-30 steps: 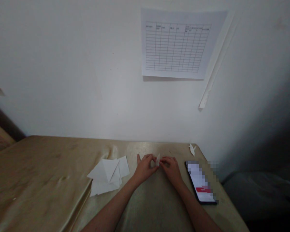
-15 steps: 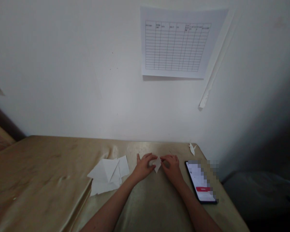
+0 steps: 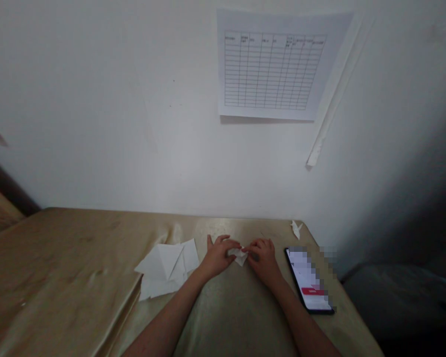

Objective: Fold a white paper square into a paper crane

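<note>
Between my two hands, just above or on the tabletop, is a small piece of folded white paper (image 3: 240,257). My left hand (image 3: 220,255) pinches its left side with thumb and fingers. From the right, my right hand (image 3: 262,255) grips the other side, its fingertips close to those of the left. Fingers hide the paper's upper edge. To the left of my left hand lie several loose white paper sheets (image 3: 159,270), overlapping, with a folded triangular flap on top.
A phone (image 3: 306,280) with a lit screen lies right of my right hand. Behind it, a small folded paper bird (image 3: 296,229) rests near the table's back corner. The brown-covered table (image 3: 78,258) meets a white wall, where a printed grid sheet (image 3: 271,69) hangs.
The upright diamond-shaped paper has its top part folded down or covered, and looks lower and wider. My fingertips have come closer together over it.
</note>
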Available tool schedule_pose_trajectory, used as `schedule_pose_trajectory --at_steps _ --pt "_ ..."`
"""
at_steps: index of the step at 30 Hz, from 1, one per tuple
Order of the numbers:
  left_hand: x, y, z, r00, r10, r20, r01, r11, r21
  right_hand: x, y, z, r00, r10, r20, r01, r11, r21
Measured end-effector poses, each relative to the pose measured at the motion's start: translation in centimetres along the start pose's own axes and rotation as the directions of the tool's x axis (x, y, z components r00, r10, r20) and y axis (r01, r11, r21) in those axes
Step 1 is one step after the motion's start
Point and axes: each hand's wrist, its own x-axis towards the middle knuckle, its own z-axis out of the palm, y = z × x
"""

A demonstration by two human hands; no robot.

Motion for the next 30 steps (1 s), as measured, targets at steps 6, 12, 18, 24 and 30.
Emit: schedule_pose_trajectory --at_steps 6,12,18,24,30 --pt "-0.1 -0.1 -0.2 0.999 0.038 0.01 -0.039 0.998 0.05 -0.2 -0.2 -0.1 0.999 0.036 0.016 -0.036 0.999 -0.003" --pt "-0.4 0.4 -0.5 0.998 0.065 0.021 -0.067 0.993 0.099 -0.1 -0.2 -0.1 0.998 0.047 0.035 -0.046 0.998 -0.031" --pt "-0.7 0.9 -0.5 0.997 0.073 0.028 -0.076 0.987 0.139 -0.1 -0.4 -0.3 0.997 0.061 0.046 -0.059 0.997 -0.046" --pt "-0.5 1.0 -0.1 0.998 0.061 -0.03 -0.056 0.987 0.148 -0.2 -0.8 -0.6 0.995 0.065 0.069 -0.061 0.997 -0.054" --pt "-0.4 0.8 0.4 0.998 0.045 -0.049 -0.036 0.984 0.174 -0.2 -0.9 -0.8 0.994 0.074 0.082 -0.071 0.997 -0.031"
